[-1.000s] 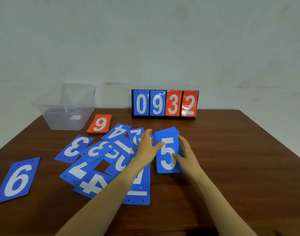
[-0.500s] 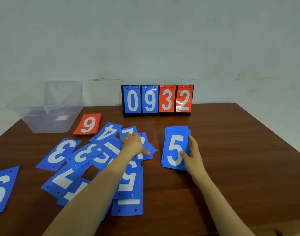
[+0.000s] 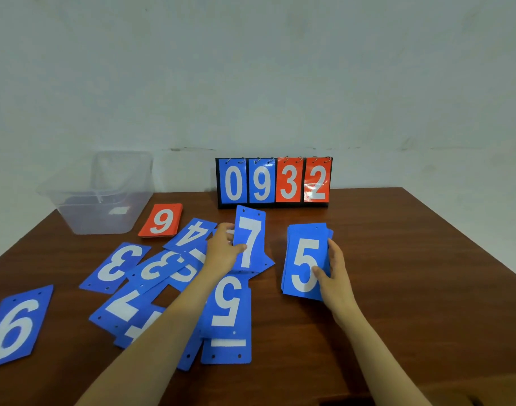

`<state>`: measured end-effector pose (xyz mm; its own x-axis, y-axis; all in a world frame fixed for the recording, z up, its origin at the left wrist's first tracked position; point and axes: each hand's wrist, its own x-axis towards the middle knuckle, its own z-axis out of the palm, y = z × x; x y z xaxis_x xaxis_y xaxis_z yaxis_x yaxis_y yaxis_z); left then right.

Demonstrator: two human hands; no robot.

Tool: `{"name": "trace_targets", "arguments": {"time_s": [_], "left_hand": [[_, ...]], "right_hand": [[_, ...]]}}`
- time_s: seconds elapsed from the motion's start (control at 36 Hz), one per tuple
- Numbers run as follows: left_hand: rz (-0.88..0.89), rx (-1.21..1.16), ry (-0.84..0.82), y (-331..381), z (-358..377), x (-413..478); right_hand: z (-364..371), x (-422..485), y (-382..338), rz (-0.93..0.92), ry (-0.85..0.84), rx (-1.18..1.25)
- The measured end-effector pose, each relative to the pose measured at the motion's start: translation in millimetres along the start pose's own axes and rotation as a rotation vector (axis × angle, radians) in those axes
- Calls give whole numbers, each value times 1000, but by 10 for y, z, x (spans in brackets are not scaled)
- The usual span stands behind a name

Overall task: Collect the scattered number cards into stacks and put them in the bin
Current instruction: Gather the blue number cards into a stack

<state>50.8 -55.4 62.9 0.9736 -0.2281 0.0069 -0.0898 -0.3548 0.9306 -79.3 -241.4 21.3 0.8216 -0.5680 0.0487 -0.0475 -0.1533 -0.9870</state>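
Clear bin point(image 3: 104, 197) back left looks empty, red 9 stack point(image 3: 162, 220) beside it. Left hand point(image 3: 221, 250) pinches a blue 7 card point(image 3: 250, 240) above the scattered cards point(image 3: 151, 276); right hand point(image 3: 336, 273) grips the 5 stack point(image 3: 305, 259) on the table point(image 3: 397, 273).

Even, soft light; glare on the scoreboard point(image 3: 274, 183), edges bowed.

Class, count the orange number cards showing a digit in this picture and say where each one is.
3: the 3 and the 2 on the flip scoreboard, and the 9 lying beside the clear bin. More may be stacked under that 9.
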Motion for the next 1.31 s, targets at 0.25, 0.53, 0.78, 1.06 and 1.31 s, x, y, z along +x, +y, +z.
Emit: {"name": "trace_targets", "arguments": {"time_s": [0.25, 0.53, 0.78, 1.06, 1.31], "left_hand": [[39, -301, -186, 142, -82, -555], [93, -79, -53, 179, 115, -822], [40, -90, -80, 104, 120, -806], [90, 427, -127, -179, -88, -104], [98, 880, -432, -353, -91, 354]], "right_hand": [[86, -201, -280, -29, -17, 141], [269, -432, -531, -61, -109, 233], [386, -384, -382, -73, -200, 53], [375, -68, -186, 1, -103, 45], [352, 172, -23, 58, -53, 44]]}}
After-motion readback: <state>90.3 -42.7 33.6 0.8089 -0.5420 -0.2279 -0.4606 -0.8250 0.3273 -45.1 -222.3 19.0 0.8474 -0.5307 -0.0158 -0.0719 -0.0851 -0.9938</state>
